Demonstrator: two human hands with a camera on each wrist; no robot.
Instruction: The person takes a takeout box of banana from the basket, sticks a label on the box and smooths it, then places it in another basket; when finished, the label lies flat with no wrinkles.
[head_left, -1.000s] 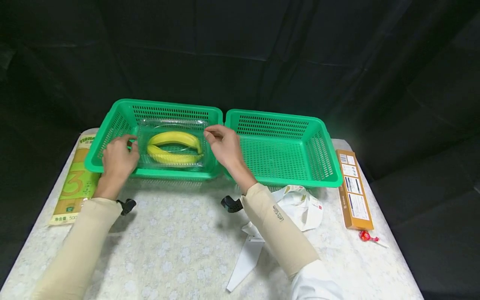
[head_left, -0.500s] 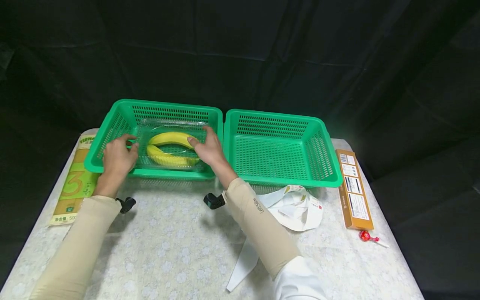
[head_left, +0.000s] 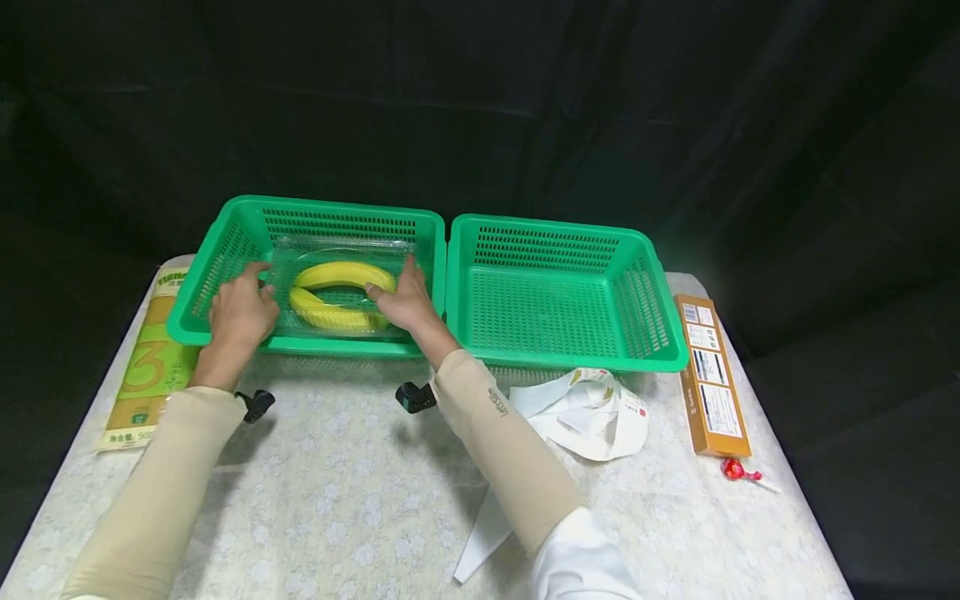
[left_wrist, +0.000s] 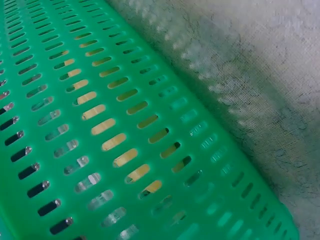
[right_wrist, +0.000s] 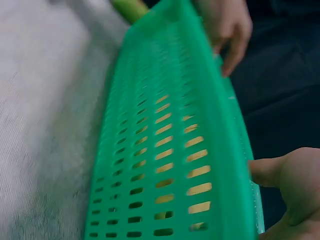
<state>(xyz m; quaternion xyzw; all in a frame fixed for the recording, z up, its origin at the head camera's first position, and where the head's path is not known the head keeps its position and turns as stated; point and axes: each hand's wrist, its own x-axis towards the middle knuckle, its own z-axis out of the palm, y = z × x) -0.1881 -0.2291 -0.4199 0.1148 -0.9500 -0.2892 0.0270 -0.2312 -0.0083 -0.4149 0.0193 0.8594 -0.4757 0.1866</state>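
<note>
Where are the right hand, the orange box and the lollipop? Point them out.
Right hand [head_left: 408, 302]: head view, back of the hand.
Orange box [head_left: 712, 375]: head view, middle of its labelled face.
Lollipop [head_left: 732, 469]: head view, its round red head.

Through the slots of the green basket [right_wrist: 179, 145] I saw something yellow [right_wrist: 199, 171]; the left hand [right_wrist: 227, 29] hung by its far end, the right hand [right_wrist: 300, 195] nearer.

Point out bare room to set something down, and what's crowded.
Free: inside the right green basket; floral tablecloth between left sleeve and right sleeve; a patch between white printed strips and orange box. Crowded: left green basket, where left hand and right hand flank the clear container of bananas.
</note>
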